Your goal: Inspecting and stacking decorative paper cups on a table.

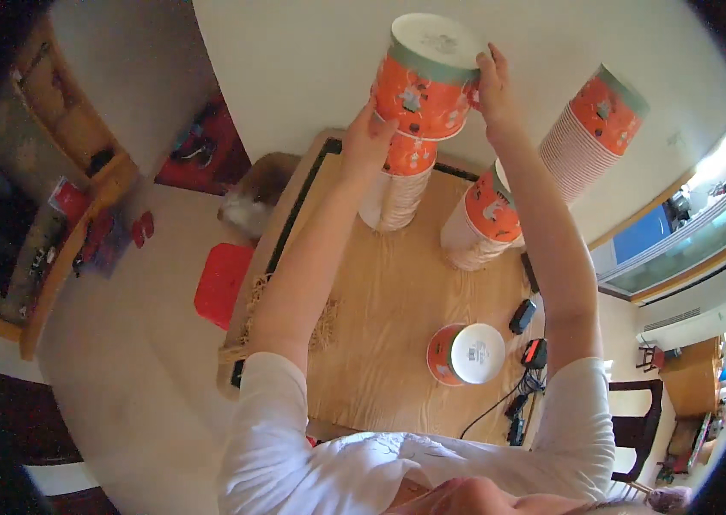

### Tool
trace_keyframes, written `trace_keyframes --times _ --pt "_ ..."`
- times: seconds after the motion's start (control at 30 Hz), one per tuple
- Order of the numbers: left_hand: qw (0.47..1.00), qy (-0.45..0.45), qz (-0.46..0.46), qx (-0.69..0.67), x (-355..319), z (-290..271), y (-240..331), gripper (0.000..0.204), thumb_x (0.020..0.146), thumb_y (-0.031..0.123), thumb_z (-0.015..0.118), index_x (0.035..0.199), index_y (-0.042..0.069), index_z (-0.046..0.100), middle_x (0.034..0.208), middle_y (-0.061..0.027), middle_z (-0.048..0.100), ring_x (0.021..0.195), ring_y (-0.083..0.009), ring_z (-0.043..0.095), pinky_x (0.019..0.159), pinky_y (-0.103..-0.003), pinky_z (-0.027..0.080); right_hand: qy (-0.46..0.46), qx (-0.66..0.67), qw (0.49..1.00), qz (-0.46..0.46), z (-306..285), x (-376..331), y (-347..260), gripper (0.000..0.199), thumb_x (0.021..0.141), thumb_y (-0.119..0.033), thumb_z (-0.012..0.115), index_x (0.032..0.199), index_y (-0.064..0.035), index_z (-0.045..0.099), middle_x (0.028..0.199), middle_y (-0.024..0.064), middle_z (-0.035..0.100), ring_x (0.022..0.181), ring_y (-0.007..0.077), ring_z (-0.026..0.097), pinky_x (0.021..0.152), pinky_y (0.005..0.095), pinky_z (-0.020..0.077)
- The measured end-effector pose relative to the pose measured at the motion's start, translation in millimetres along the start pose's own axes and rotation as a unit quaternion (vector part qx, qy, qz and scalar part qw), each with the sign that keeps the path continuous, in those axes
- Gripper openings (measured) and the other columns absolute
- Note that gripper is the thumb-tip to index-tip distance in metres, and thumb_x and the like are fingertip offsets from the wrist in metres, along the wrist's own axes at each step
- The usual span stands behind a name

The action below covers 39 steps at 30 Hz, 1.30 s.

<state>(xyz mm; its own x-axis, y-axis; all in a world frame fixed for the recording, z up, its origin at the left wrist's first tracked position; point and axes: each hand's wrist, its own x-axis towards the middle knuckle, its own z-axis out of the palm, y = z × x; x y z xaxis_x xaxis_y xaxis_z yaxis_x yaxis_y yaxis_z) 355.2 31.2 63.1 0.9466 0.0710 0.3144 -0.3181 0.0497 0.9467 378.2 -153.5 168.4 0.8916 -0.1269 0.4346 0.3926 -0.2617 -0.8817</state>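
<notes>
An upside-down orange paper tub point(421, 96) with a green band and a white base is held up between my two hands at the far side of the table. My left hand point(367, 142) grips its left side near the rim, and my right hand point(492, 90) clasps its right side near the base. Directly below is a tall stack of nested paper tubs point(393, 202), topped by another orange one. Whether the held tub rests on that stack, I cannot tell. One more tub point(477, 354) lies by itself, base up, near the table's front.
Two more stacks of tubs, a middle one point(487, 210) and a taller one point(586, 137), stand to the right. Black adapters point(522, 316) and a cable lie along the table's point(380, 343) right edge. Tan string point(321, 330) sits at the left, beside a red stool point(221, 283).
</notes>
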Motion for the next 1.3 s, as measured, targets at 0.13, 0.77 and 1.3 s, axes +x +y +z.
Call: trace_keyframes --times 0.13,0.77,1.3 --pt "0.958 0.076 0.138 0.240 34.6 -10.7 -67.6 0.071 0.077 0.024 0.065 0.135 0.005 0.030 0.101 -0.0184 0.054 0.096 -0.0291 0.053 0.085 -0.038 0.044 -0.012 0.028 0.998 -0.046 17.7 21.3 40.0 0.061 0.086 -0.044 0.044 0.139 -0.0207 0.022 0.126 0.0119 0.041 0.109 0.0250 0.044 0.088 0.0442 0.0399" --pt "0.972 0.042 0.134 0.188 -1.1 -14.8 -112.0 0.058 0.081 0.009 0.058 0.132 0.000 0.032 0.126 -0.0203 0.042 0.118 -0.0325 0.040 0.100 -0.039 0.032 -0.045 -0.030 0.998 -0.038 41.5 -15.0 83.1 0.058 0.090 -0.046 0.040 0.137 -0.0136 0.027 0.117 0.0195 0.053 0.108 0.0290 0.052 0.093 0.0364 0.0376" --pt "0.978 0.017 0.113 0.174 7.8 -24.1 -147.4 0.047 0.088 0.010 0.043 0.131 -0.003 0.031 0.133 -0.0227 0.036 0.125 -0.0335 0.033 0.103 -0.038 0.027 -0.201 -0.019 0.979 -0.035 27.7 -12.2 110.6 0.085 0.076 -0.025 0.072 0.137 -0.0063 0.016 0.119 0.0186 0.050 0.109 0.0249 0.051 0.089 0.0348 0.0442"
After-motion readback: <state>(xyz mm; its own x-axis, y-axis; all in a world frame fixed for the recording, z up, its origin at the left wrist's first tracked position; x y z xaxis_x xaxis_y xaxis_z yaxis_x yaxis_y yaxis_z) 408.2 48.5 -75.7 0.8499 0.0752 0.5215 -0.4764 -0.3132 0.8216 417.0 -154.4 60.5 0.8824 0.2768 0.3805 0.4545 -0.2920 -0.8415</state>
